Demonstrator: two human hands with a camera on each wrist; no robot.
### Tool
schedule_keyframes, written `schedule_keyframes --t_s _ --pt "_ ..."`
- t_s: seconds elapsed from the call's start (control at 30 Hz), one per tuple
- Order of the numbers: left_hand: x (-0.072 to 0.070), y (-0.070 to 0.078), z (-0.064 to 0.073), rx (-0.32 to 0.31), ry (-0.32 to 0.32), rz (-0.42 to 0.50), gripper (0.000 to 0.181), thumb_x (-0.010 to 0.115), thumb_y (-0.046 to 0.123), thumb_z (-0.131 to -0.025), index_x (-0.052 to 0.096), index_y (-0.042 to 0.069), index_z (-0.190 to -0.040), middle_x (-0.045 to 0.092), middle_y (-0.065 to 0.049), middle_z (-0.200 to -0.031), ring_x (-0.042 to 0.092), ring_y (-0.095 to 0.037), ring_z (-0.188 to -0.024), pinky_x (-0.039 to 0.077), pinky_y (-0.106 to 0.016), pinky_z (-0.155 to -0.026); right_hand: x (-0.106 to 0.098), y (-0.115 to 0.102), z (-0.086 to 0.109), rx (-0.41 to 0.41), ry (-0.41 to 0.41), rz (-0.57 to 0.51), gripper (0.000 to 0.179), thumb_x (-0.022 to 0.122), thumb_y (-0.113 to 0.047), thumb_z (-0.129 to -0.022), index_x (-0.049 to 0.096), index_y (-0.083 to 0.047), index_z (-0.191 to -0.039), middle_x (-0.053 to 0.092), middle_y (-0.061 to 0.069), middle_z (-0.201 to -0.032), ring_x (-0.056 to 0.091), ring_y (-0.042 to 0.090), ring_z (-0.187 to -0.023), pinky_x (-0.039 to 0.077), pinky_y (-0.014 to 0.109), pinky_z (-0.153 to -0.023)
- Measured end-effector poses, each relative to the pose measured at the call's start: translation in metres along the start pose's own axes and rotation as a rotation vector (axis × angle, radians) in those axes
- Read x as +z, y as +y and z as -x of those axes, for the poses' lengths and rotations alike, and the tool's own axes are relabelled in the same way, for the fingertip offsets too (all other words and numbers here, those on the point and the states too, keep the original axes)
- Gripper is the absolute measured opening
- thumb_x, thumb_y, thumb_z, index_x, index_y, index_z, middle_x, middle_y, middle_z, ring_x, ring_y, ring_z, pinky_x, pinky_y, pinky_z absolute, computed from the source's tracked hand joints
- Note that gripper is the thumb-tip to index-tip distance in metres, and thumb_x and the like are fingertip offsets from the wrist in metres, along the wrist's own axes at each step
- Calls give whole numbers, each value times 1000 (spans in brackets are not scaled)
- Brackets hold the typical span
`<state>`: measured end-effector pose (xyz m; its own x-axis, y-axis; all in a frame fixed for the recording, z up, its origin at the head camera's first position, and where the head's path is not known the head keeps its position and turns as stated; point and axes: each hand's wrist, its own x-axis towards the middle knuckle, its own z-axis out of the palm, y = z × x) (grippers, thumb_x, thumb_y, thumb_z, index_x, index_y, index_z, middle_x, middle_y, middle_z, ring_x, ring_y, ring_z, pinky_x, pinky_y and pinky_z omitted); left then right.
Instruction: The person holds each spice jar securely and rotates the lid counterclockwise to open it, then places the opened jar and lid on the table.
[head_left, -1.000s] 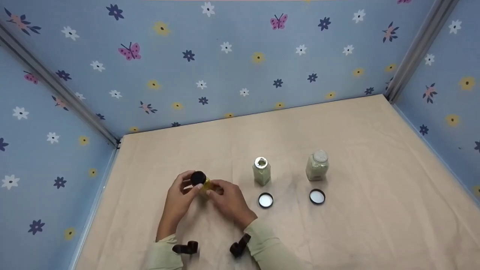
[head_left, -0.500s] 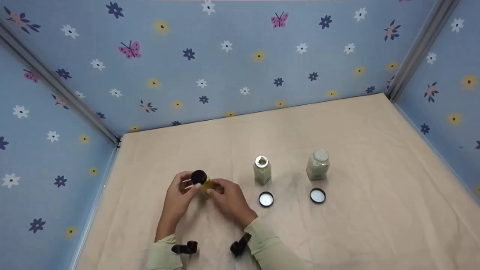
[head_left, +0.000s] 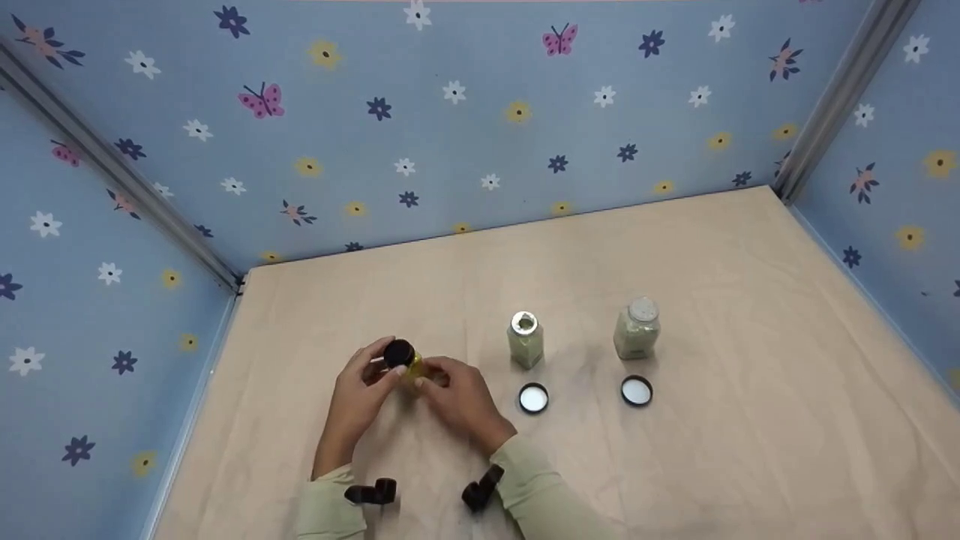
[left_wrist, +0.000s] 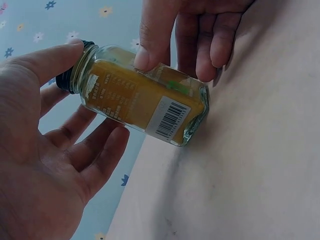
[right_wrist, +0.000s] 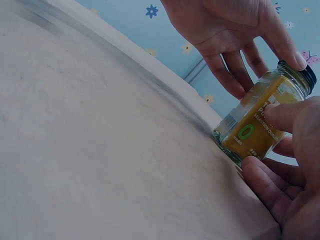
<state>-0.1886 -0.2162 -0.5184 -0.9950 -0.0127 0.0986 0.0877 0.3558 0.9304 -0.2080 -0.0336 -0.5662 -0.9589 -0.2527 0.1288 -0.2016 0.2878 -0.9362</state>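
Note:
Between my two hands is a square glass spice jar [left_wrist: 145,95] of yellow-orange powder, with a barcode label and a black screw cap [head_left: 399,352]. My left hand [head_left: 358,401] pinches the cap between thumb and fingers. Lower down, my right hand [head_left: 461,397] grips the jar's body, its thumb [right_wrist: 282,115] on the printed face. The jar's base is close over the cloth. To the right stand two open jars of pale green contents: one [head_left: 525,345] with a torn silver seal, the other [head_left: 636,337] with a whitish top.
Two black caps lie with their white insides up, one [head_left: 533,398] before the nearer green jar and one [head_left: 637,391] before the farther. Beige cloth [head_left: 712,450] covers the table. Blue flowered panels [head_left: 480,142] stand at the back and both sides.
Both hands stay on the jar in nearly the same place. The left fingers shift slightly around the cap. The view drifts a little.

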Motion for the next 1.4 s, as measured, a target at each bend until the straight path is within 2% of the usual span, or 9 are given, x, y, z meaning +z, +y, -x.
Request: schedule_keyframes --t_s 0.1,0.27,0.4,0.53,0.63,0.77,0.9,1.1,1.4 --pt "1 -2 0 11 20 18 51 76 23 -92 58 17 -140 59 -5 -131 62 -22 -116 47 -39 -101 -1 0 0 -6 4 7 33 71 -29 -95 69 -15 -125 69 -7 -109 63 5 -93 53 27 -81" --pt "6 2 1 -18 59 19 51 76 18 -92 58 14 -139 59 -8 -129 62 -23 -115 48 -39 -99 -1 0 -1 -41 13 27 33 71 -31 -95 70 -13 -124 69 -6 -108 63 5 -93 53 28 -81" --pt "8 19 4 -36 76 10 50 75 12 -92 57 10 -138 60 -12 -127 62 -28 -115 50 -37 -96 -2 0 -1 -39 7 32 35 70 -33 -95 70 -14 -124 69 -6 -109 63 5 -93 52 27 -81" --pt "6 37 10 -43 73 17 51 74 16 -93 55 8 -140 59 -15 -127 62 -32 -115 52 -28 -88 -2 0 -2 -26 3 33 34 70 -32 -95 69 -14 -124 69 -6 -109 63 5 -93 52 28 -81" --pt "4 24 9 -38 67 47 54 74 24 -93 54 9 -141 58 -14 -129 61 -30 -117 52 -25 -86 -2 0 -1 -19 3 29 35 71 -32 -95 69 -13 -125 69 -5 -109 63 5 -92 52 28 -81" --pt "2 1 7 -16 70 96 58 75 31 -92 53 12 -142 57 -8 -130 60 -25 -118 53 -26 -88 -2 0 -1 -12 3 20 37 71 -32 -95 69 -12 -126 69 -5 -110 62 5 -92 52 28 -81" --pt "3 0 9 0 82 124 58 74 31 -93 51 10 -142 56 -8 -131 60 -25 -117 53 -25 -89 -2 1 1 -9 3 26 38 71 -33 -95 68 -12 -126 69 -3 -113 62 5 -93 52 28 -81" --pt "4 0 11 3 133 166 50 72 23 -95 53 8 -139 53 -9 -133 60 -26 -116 53 -25 -87 -2 1 1 -21 8 29 39 71 -33 -95 68 -11 -127 70 -2 -114 63 6 -93 52 27 -82" --pt "2 -4 17 21 168 134 49 71 19 -96 50 4 -138 54 -9 -133 57 -22 -118 48 -20 -92 -2 0 1 -15 -2 -2 35 71 -30 -96 69 -12 -125 69 -5 -110 64 6 -95 52 27 -83"
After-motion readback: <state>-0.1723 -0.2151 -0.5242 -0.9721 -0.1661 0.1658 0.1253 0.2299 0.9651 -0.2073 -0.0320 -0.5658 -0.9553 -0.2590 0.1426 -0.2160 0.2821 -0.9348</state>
